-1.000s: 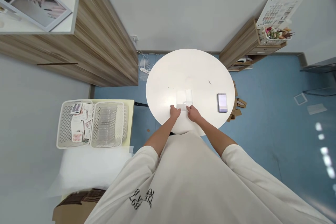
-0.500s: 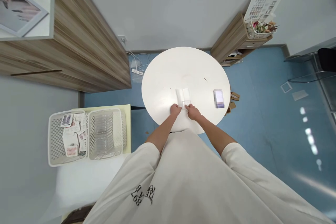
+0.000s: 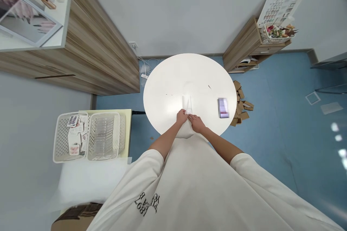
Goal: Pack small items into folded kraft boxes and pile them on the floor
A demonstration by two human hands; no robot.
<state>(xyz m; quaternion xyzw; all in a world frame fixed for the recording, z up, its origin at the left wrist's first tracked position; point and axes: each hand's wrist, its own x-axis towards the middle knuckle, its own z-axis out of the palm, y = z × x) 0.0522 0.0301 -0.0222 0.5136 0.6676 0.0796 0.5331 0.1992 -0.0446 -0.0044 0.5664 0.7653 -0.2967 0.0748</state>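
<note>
A translucent white wrapping sheet (image 3: 186, 103), narrow and partly folded over, lies on the round white table (image 3: 168, 72) near its front edge. Some clear, shiny part shows in the fold, too small to name. My left hand (image 3: 181, 116) pinches the sheet's near end from the left, fingers closed. Close beside it, my right hand (image 3: 197, 123) has its fingers together on the right part of the same end. The fingertips of both hands nearly touch and cover what lies between them.
A blurred purple box-like item (image 3: 223, 108) lies on the table's right side. Cardboard pieces (image 3: 240, 106) are on the floor. At left, white baskets (image 3: 90, 140) hold cards and clear plastic trays, with translucent sheeting (image 3: 89, 178) below. Wooden cabinets (image 3: 105, 43) stand behind.
My hands have come closer together, and the sheet between them looks narrower, its sides folded inward. The whole view has shifted slightly.
</note>
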